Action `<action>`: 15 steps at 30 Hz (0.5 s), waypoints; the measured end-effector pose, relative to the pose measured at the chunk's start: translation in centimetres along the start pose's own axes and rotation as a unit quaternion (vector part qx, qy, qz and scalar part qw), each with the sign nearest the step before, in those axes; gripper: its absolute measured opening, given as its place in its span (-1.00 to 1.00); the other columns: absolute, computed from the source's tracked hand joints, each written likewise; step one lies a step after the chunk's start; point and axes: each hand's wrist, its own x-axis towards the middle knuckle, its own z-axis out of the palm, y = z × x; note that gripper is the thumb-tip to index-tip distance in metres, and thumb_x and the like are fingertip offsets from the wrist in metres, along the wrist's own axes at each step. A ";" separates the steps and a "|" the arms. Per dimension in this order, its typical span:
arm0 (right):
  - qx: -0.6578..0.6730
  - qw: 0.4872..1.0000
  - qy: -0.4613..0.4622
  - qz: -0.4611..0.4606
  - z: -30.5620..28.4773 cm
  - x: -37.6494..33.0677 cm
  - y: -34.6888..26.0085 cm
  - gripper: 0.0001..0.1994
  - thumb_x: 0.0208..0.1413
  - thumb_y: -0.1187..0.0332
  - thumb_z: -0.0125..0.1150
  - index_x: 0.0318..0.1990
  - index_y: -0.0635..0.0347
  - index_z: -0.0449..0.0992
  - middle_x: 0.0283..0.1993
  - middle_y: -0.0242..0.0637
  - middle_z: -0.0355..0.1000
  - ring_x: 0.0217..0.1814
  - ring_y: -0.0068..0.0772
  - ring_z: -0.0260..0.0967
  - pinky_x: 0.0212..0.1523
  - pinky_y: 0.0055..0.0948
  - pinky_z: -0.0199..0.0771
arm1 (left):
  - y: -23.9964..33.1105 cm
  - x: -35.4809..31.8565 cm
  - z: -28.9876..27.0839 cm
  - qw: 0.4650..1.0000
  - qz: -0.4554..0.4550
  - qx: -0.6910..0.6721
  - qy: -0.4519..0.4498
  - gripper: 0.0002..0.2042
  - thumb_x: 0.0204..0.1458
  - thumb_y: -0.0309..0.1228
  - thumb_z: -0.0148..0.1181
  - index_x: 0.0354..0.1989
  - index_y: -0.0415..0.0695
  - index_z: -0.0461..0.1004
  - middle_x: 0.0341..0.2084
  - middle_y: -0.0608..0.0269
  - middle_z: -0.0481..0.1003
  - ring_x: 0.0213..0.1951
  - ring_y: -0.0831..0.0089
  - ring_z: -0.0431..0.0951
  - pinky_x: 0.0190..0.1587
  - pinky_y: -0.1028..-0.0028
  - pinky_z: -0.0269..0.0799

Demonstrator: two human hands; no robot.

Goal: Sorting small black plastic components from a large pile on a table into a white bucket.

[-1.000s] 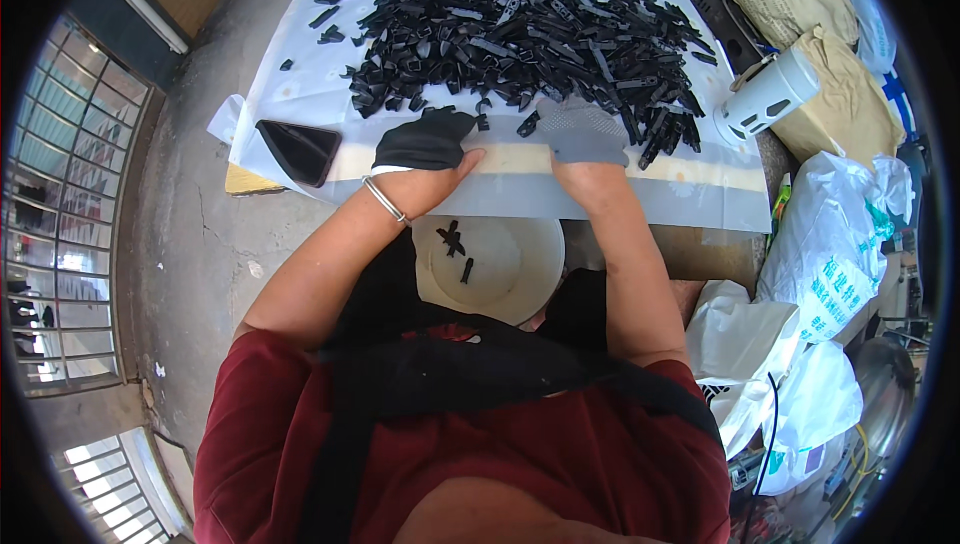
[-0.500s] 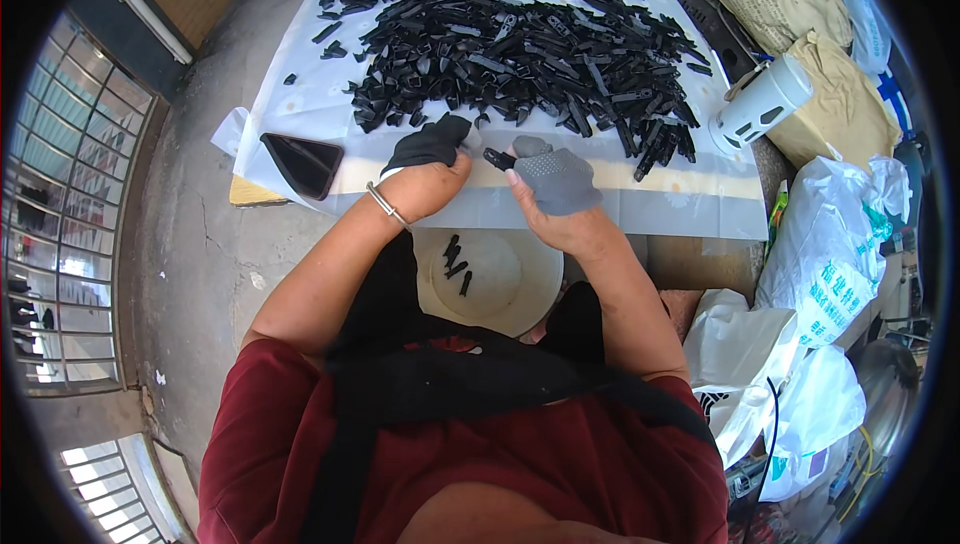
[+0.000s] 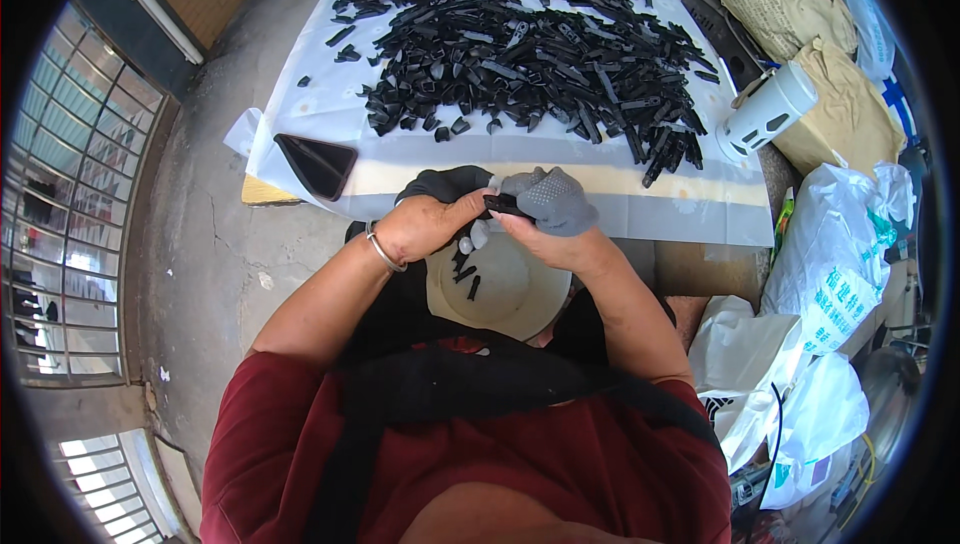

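Left of centre, the black-gloved left hand (image 3: 436,207) curls, thumb against a small, elongated black plastic piece (image 3: 508,207); its grip is unclear. Mid-frame, the grey-gloved right hand (image 3: 551,203) pinches that piece, seemingly mid-handling, which calls for steady fingertips. Right, a white plastic sack (image 3: 822,234) bears blue-green printing.

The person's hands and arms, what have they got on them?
The left hand wears a black glove, and the right hand wears a grey glove with small pale dots. A shiny silver-coloured bracelet circles the left wrist. The sleeves are short and dark red.
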 end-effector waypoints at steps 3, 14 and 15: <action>0.020 0.997 0.066 -0.032 0.4 0.1 -0.5 -0.73 -0.09 0.26 0.22 -0.24 0.18 0.48 -0.37 -0.20 0.42 -0.28 -0.24 0.36 -0.23 -0.41 0.33 | -1.2 0.2 1.3 0.993 0.096 0.004 0.063 -0.75 0.00 -0.40 0.05 -0.14 -0.17 0.41 -0.32 0.20 0.49 -0.31 0.47 0.46 -0.20 0.48 0.36; 0.057 0.998 -0.024 -0.007 0.3 -0.1 -0.5 -0.69 -0.13 0.29 0.24 -0.21 0.21 0.46 -0.37 -0.19 0.42 -0.33 -0.24 0.36 -0.31 -0.39 0.34 | -0.9 0.2 0.2 0.999 0.009 0.033 0.012 -0.66 0.03 -0.30 0.11 -0.05 -0.21 0.36 -0.28 0.24 0.49 -0.29 0.56 0.42 -0.19 0.53 0.35; 0.019 0.999 0.030 0.003 0.6 -0.1 -0.5 -0.72 -0.13 0.26 0.21 -0.25 0.18 0.45 -0.41 -0.19 0.41 -0.35 -0.18 0.35 -0.33 -0.32 0.32 | 0.0 -0.1 0.3 0.999 -0.014 0.003 0.040 -0.67 0.06 -0.23 0.04 -0.11 -0.23 0.40 -0.34 0.25 0.50 -0.32 0.56 0.42 -0.22 0.52 0.34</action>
